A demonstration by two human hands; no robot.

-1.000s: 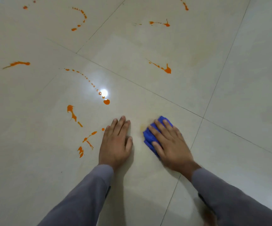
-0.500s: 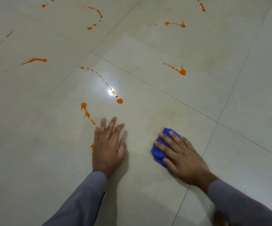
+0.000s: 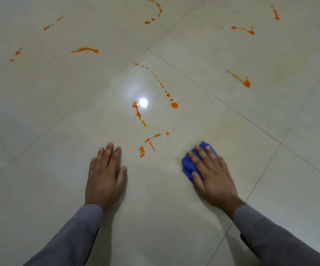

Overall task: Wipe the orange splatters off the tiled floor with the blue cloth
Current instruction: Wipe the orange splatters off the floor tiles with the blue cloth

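While both hands lie flat on tiled floor (image 3: 270,169), about ten orange splatters (image 3: 85,50) show, spread from far left to far right. One left hand (image 3: 105,177): fingers straight, close together, palm on bare tile, holds nothing, nearest splatter cluster (image 3: 147,145) just beside its fingertips. One blue cloth (image 3: 191,163), bunched, right of cluster. One right hand (image 3: 213,173): fingers straight, slightly spread, presses cloth onto floor.

- Glossy cream tiled floor (image 3: 40,116) fills the whole view.
- Thin dark grout lines (image 3: 222,100) cross it diagonally, meeting beyond the glare.
- A bright white glare spot (image 3: 143,102) of reflected light sits mid-floor.
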